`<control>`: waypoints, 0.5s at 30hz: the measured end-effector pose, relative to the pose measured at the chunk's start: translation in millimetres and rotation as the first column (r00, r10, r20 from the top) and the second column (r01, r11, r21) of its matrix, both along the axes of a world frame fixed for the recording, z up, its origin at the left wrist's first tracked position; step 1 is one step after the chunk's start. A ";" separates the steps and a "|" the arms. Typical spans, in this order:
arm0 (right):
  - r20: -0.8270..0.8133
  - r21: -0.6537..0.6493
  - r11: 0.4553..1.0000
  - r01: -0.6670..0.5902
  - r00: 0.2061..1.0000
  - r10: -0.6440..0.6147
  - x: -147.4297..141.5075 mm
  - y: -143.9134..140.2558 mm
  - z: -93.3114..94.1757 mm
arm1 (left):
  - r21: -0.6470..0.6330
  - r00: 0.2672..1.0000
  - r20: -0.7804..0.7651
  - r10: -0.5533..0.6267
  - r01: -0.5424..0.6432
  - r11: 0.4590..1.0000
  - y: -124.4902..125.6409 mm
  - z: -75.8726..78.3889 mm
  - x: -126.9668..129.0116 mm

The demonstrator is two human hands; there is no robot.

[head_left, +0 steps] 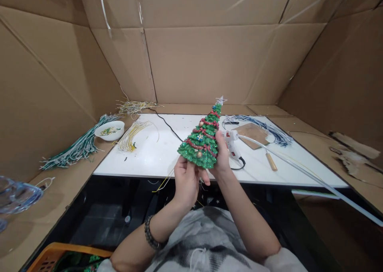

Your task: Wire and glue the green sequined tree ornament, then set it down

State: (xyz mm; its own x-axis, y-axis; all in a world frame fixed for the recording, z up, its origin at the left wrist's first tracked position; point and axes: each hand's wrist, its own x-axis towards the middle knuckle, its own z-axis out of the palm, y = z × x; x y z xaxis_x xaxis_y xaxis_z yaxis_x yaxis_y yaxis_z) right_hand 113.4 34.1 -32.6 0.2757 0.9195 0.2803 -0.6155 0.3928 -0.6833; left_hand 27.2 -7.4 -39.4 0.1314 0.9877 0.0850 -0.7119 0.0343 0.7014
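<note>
A small green glittery Christmas tree (202, 138) with red garlands, coloured balls and a silver star on top is held tilted over the front edge of the white table (155, 156). My left hand (186, 180) grips its base from below. My right hand (220, 158) holds its right side, fingers wrapped behind it. Thin yellow wires hang down from the base. A white glue gun (233, 144) lies on the table just right of my right hand.
A white bowl (110, 130) and bundles of green-white wires (77, 146) and yellow wires (131, 134) lie at left. Blue wires (269, 128), a cardboard piece (254, 134) and a wooden-handled tool (271, 161) lie at right. Cardboard walls surround the table. An orange crate (50, 256) sits bottom left.
</note>
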 end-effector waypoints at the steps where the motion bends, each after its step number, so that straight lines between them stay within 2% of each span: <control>1: -0.016 0.005 1.000 -0.014 1.000 0.014 -0.5 4.9 -1.7 | 0.010 1.000 -0.009 0.014 -0.014 1.000 3.0 -2.0 0.2; 5: -0.084 0.011 0.995 -0.099 0.991 0.100 -0.8 18.3 -7.5 | 0.031 0.998 -0.031 0.049 -0.048 0.998 11.0 -8.1 0.4; 9: -0.090 0.011 0.982 -0.189 0.978 0.189 0.5 21.6 -10.4 | -0.005 0.999 -0.016 0.047 -0.047 0.999 12.7 -9.0 -0.4; 15: -0.100 0.006 0.970 -0.241 0.965 0.241 3.0 20.1 -12.5 | -0.037 1.000 -0.012 0.013 -0.014 0.999 12.0 -7.4 0.7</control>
